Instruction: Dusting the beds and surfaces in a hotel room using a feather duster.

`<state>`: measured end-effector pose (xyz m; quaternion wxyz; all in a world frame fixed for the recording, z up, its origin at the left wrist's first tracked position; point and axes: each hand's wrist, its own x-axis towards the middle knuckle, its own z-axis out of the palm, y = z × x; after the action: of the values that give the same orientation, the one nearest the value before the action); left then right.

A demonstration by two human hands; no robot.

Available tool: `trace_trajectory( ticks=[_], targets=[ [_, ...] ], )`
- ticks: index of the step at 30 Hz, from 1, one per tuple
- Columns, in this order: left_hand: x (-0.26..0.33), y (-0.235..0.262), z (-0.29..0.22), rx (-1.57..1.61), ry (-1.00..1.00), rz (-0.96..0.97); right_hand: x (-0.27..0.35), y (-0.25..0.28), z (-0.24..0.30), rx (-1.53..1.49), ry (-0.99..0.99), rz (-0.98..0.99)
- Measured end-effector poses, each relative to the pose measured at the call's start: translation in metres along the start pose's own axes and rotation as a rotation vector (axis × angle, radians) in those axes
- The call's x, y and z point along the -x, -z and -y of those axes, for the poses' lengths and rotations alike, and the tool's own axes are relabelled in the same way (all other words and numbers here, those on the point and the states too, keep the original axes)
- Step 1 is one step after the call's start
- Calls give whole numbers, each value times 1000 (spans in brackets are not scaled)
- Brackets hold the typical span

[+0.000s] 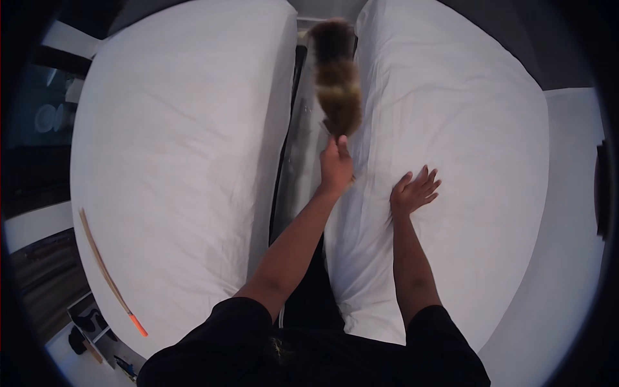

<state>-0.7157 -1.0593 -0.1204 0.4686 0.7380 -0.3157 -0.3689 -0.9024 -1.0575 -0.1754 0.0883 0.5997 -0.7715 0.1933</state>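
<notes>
My left hand [336, 166] is closed round the near end of a fluffy duster [337, 80], brown, yellowish and dark in bands. The duster is blurred and points away from me over the gap between two white-sheeted mattresses; its handle is hidden in my fist. Fingers spread, my right hand [416, 192] rests on the right mattress [474, 138], close to its inner edge. To the left of the gap is the other mattress [184, 142].
On the left mattress's outer side lies a long, thin tan stick-like thing [106, 274] with an orange end. Dark shelving [48, 264] stands beyond it. Inside the gap a greyish, shiny surface [303, 151] shows. A pale wall [567, 213] runs along the right.
</notes>
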Motion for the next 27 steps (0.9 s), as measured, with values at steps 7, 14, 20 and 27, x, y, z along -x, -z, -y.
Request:
trace_trajectory(
  ticks=[7,14,20,27],
  targets=[
    [41,-31,149,-305,465,390,-1,-24,-8,67,49,-102],
    [-24,-38,141,8,224,74,0,-33,-9,83,22,-63],
    [-98,-105,105,28,-52,173,3,-48,-21,108,31,-38],
    [-139,-92,141,-182,275,337,3,-53,-25,38,58,-68]
  ],
)
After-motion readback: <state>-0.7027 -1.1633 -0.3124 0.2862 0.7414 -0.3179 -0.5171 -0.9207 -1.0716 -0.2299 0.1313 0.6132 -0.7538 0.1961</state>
